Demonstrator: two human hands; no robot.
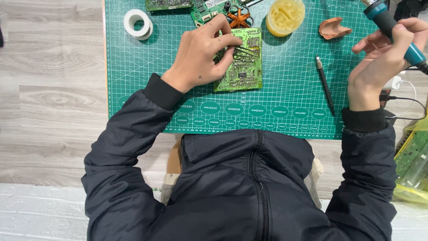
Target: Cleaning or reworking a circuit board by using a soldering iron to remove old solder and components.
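My left hand (203,56) rests on a green circuit board (243,71) lying on the green cutting mat (285,98). Its fingers pinch thin metal tweezers (246,50) whose tips lie across the board. My right hand (379,62) is raised at the mat's right edge, closed around the blue handle of a soldering iron (392,27), away from the board. The iron's tip is out of view.
A white tape roll (138,23), more circuit boards (209,9) with a copper coil (238,18), a yellow flux tub (285,15) and a brown sponge piece (334,29) line the mat's far edge. A black pen-like tool (325,85) lies right of centre. A yellow bin with boards (412,165) stands right.
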